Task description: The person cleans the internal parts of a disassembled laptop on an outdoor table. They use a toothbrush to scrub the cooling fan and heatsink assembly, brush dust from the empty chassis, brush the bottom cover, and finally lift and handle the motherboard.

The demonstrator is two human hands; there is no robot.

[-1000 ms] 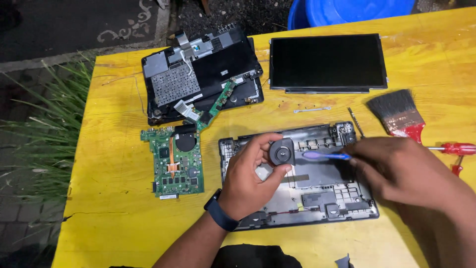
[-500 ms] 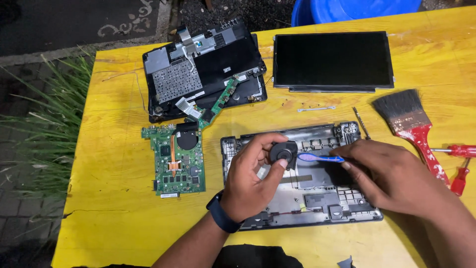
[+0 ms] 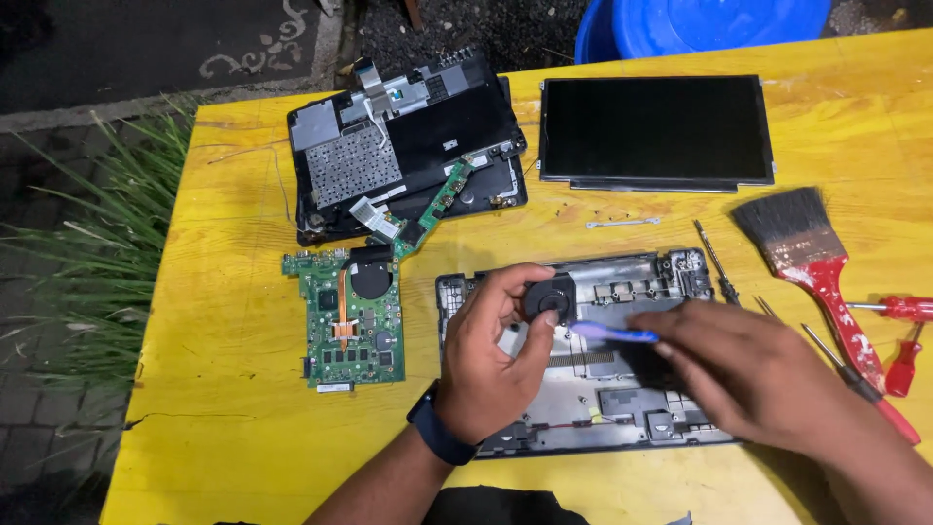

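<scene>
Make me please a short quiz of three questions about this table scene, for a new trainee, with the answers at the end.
1. True or false: the left hand holds a small black round part over the open laptop base.
2. Which thing lies on the yellow table just left of the laptop base?
A. a paintbrush
B. a green circuit board
C. a screen panel
3. Fill the gap: the right hand holds a thin tool with a ____ tip near the black part.

Key
1. True.
2. B: the green circuit board. The paintbrush lies to the right, the screen panel behind.
3. Blue.
</scene>
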